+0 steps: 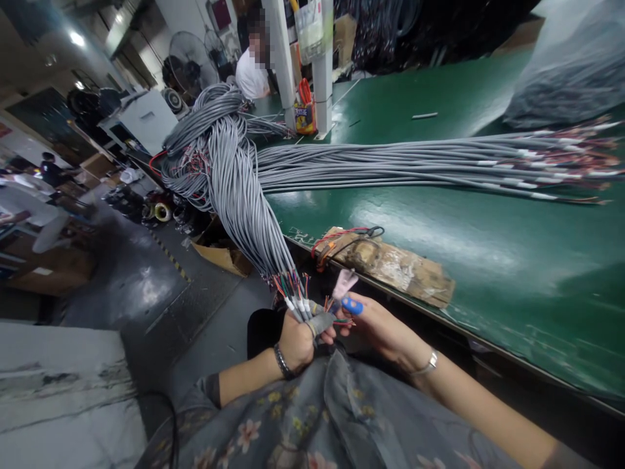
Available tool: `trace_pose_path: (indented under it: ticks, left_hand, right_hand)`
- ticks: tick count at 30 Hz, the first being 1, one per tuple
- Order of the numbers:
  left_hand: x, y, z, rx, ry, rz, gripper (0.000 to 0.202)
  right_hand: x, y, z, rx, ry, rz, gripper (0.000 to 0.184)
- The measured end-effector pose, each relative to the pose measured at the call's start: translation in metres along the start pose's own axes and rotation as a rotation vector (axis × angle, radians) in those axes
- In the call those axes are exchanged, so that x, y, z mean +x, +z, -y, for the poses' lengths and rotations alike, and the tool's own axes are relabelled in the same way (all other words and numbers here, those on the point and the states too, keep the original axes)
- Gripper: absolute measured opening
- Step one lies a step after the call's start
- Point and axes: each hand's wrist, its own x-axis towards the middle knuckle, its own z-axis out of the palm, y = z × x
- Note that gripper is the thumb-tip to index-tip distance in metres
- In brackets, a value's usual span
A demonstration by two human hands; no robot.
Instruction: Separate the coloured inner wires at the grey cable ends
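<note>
Below the hanging grey cable bundle, my left hand is closed around several cable ends. Their coloured wire tips fan out above its fist. Grey wrapping covers some of its fingers. My right hand meets it from the right, fingers bent together at a few thin coloured wires. A blue piece with pale spots sits at these fingers; whether it is worn or held I cannot tell. Above it shows a blurred pale pink piece, its kind unclear.
More grey cables lie along the green table, stripped ends to the right. A worn wooden board rests at the table edge. Behind stand a white post, a fan and a person in white. Clear plastic wraps another cable pile.
</note>
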Motion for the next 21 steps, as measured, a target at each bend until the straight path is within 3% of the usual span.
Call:
trace_pose_path:
  ticks: [7,12,21]
  left_hand:
    - [-0.005,-0.001,-0.006,-0.044,0.037,0.000,0.039]
    - [-0.005,0.000,-0.008,-0.057,0.010,-0.048,0.037]
    - [0.000,0.006,-0.005,-0.057,0.042,-0.074,0.037]
  right_hand:
    - [0.001,-0.004,-0.004,0.093,-0.039,0.090,0.033]
    - [0.015,-0.011,-0.004,0.193,-0.108,-0.032,0.037]
    - [0.027,-0.005,-0.005,0.090,-0.256,-0.109,0.045]
